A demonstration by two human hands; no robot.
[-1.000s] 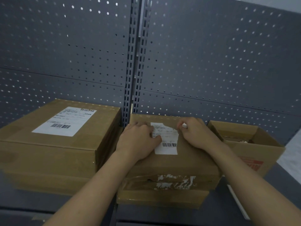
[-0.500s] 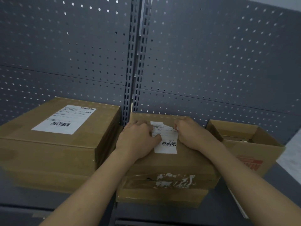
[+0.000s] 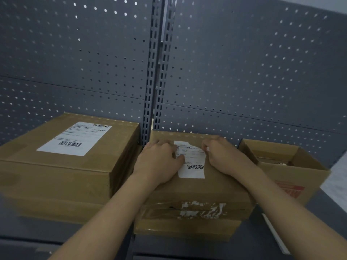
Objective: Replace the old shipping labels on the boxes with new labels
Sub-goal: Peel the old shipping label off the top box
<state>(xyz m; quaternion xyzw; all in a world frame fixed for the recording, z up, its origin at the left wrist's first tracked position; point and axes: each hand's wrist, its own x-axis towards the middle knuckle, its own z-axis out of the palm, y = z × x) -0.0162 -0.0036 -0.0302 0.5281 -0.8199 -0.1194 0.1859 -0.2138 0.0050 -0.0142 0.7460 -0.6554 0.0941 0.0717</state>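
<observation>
Hands barely shift. Left hand [image 3: 159, 162] flat, pressing box [image 3: 199, 186]; right hand [image 3: 225, 156] pinches old label [image 3: 192, 162] at its rt edge. Label's just left of it, long side pointing away.

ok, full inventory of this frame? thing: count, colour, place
left box: 1, brown, closed, shelf left
middle box: 1, brown, centre, under both hands
open box: 1, brown with red print, shelf right
left label: 1, white, atop left box
middle label: 1, white, atop middle box
label scraps: several, white, middle box front
pegboard: 1 wall, grey, behind boxes
shelf: 1, dark grey, under boxes
left hand: 1, presses middle label's left edge
right hand: 1, pinches its right edge
</observation>
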